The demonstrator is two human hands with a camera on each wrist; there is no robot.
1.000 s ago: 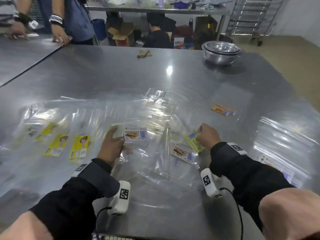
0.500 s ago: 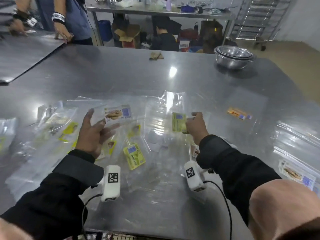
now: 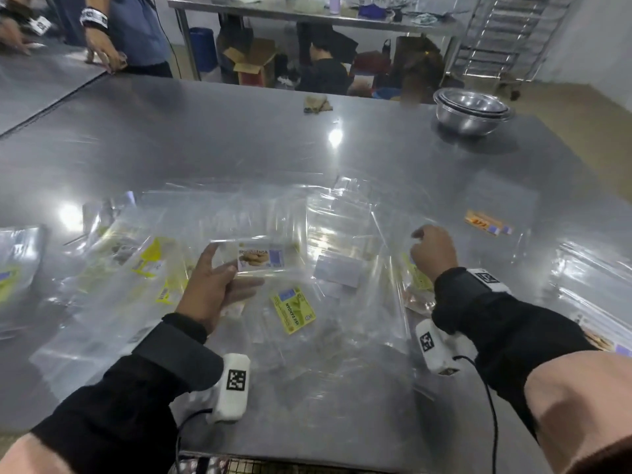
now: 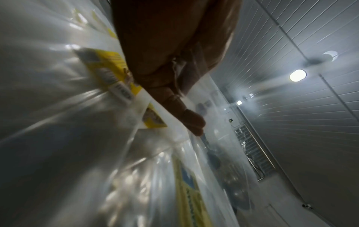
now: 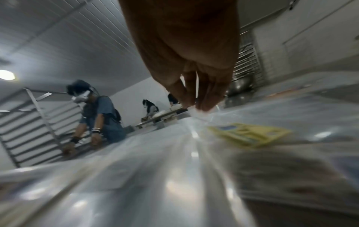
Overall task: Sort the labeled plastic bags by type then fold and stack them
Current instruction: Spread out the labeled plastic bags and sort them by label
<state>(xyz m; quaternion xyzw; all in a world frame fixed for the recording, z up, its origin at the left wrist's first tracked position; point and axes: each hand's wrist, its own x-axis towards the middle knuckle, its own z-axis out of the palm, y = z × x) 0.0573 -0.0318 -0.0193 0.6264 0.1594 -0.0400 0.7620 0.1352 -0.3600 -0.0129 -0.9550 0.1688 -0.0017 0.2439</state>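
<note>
Many clear plastic bags with printed labels lie overlapping on the steel table (image 3: 239,148). My left hand (image 3: 222,278) holds one clear bag with a white and brown label (image 3: 261,258) just above the pile, thumb on top and fingers beneath; the left wrist view shows film draped over that hand (image 4: 174,76). My right hand (image 3: 432,251) hovers with curled fingers over a bag with a yellow-green label (image 3: 417,278). In the right wrist view its fingertips (image 5: 204,104) pinch the film edge above that label (image 5: 248,133). Another yellow-green label (image 3: 292,311) lies between my hands.
Yellow-labelled bags (image 3: 150,258) lie spread at the left, and more bags lie at the far left edge (image 3: 17,265) and right (image 3: 598,278). An orange-labelled bag (image 3: 485,224) lies alone. Stacked steel bowls (image 3: 472,111) stand at the back right. Another person (image 3: 102,46) works at the back left.
The yellow-green label that my right hand held up now lies on the table below that hand. My left hand still holds the brown-label bag, now nearer the middle.
</note>
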